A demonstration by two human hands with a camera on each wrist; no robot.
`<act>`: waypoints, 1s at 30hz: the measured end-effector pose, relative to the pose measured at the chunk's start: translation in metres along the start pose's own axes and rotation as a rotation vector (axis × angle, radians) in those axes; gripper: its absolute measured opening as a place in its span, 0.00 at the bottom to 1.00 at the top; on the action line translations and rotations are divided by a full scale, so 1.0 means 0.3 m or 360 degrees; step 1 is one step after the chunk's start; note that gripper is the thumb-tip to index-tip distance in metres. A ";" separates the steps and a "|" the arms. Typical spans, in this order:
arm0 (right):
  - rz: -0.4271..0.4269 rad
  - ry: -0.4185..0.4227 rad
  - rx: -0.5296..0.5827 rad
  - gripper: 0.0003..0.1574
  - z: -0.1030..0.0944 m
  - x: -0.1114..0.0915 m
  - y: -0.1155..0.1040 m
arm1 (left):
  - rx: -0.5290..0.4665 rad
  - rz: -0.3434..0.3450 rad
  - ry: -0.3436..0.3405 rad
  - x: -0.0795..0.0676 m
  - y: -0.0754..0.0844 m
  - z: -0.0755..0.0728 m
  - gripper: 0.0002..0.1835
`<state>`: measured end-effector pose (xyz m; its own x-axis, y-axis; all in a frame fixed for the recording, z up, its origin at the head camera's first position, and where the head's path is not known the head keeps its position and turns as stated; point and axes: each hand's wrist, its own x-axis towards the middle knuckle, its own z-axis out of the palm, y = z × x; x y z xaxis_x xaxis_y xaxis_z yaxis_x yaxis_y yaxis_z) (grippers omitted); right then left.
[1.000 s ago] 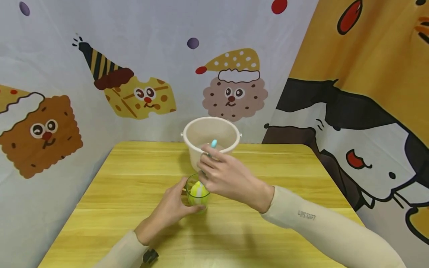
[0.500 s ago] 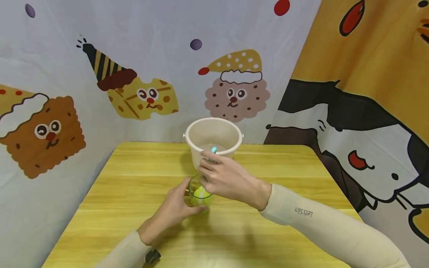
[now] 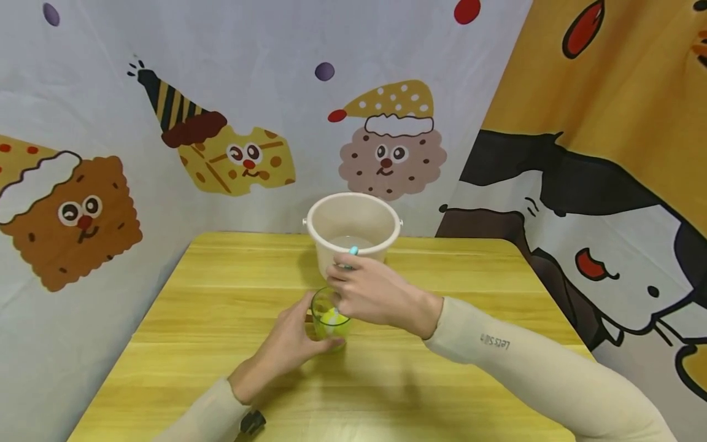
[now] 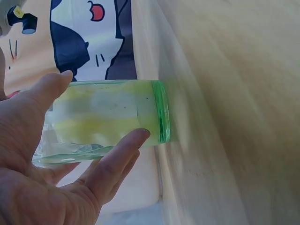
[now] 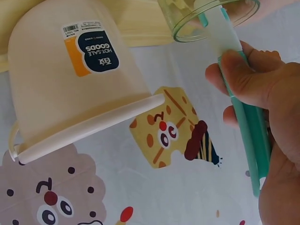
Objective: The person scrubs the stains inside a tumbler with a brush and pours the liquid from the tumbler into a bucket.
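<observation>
A clear, green-tinted drinking glass (image 4: 161, 112) stands near the middle of the table. My left hand (image 3: 289, 334) grips its side, thumb on one side and fingers on the other. Inside the glass sits the yellow and white sponge head (image 3: 333, 317) of a cup brush. My right hand (image 3: 381, 291), above the rim, holds the brush's teal handle (image 5: 248, 126). A white neck (image 5: 222, 33) runs from the handle into the glass mouth. In the head view the right hand's fingers hide most of the handle; only its tip (image 3: 353, 250) shows.
Behind the glass, close to the right hand, a cream bucket (image 3: 326, 255) stands upright on the wooden table (image 3: 221, 307). Some liquid seems to lie at its bottom. A cartoon-printed cloth (image 3: 248, 61) hangs behind the table. A small dark object (image 3: 252, 422) is by the left wrist.
My right hand has pushed the brush down, so the sponge sits deeper in the glass and the handle tip is lower. The left hand keeps its hold. The head view has shifted slightly.
</observation>
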<state>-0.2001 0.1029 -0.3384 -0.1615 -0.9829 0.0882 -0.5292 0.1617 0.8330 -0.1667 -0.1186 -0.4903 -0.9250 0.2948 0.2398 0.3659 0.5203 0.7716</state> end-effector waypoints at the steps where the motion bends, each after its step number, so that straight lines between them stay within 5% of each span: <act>1: -0.0011 -0.0006 -0.0005 0.04 0.002 0.000 0.001 | -0.0001 -0.0003 0.0002 0.000 0.002 -0.001 0.48; 10: -0.0042 0.0039 -0.0029 0.12 0.017 -0.009 0.003 | -0.0009 0.0007 0.0025 0.001 0.015 -0.012 0.52; 30: 0.0019 0.0219 -0.0039 0.04 -0.026 -0.008 0.071 | -0.0060 -0.0072 -0.0018 0.005 0.022 -0.010 0.48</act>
<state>-0.2046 0.1080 -0.3165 -0.0509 -0.9840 0.1708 -0.5073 0.1728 0.8442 -0.1660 -0.1171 -0.4832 -0.9391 0.2808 0.1980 0.3196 0.5027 0.8032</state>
